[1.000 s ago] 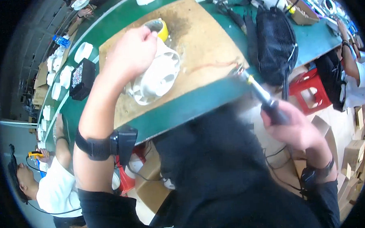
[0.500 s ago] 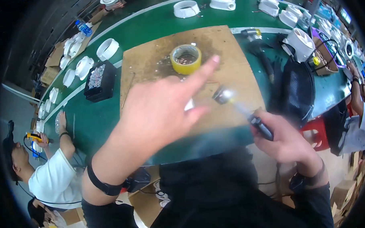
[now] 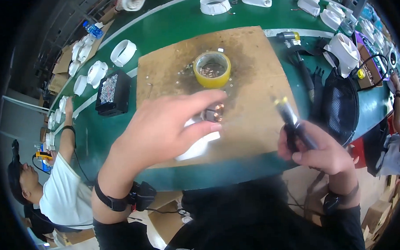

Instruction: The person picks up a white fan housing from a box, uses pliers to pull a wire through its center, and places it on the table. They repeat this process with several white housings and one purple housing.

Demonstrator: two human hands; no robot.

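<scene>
My left hand (image 3: 165, 130) is over the brown cardboard sheet (image 3: 250, 57), thumb and forefinger closed around a small dark motor part with copper windings (image 3: 216, 112). A white piece (image 3: 198, 148) shows beneath that hand, most of it covered by the palm. My right hand (image 3: 319, 147), off the sheet's right edge, grips a slim black-handled tool (image 3: 290, 115) with a yellow band near its tip. Motion blurs its far end, so the kind cannot be told. Beyond my left fingers stands a yellow tape roll (image 3: 212, 82) with small copper-coloured bits inside its ring.
A black box (image 3: 113, 99) of small metal parts stands left of the sheet. White round housings (image 3: 123, 52) line the green table. To the right lie a black mesh pouch (image 3: 333, 105) and a white housing (image 3: 342, 54). A co-worker (image 3: 63, 191) reaches over the table at far left.
My left forefinger has drawn in from pointing outward, and the copper-wound part now shows between finger and thumb. The right hand's tool has swung upright, away from the left hand.
</scene>
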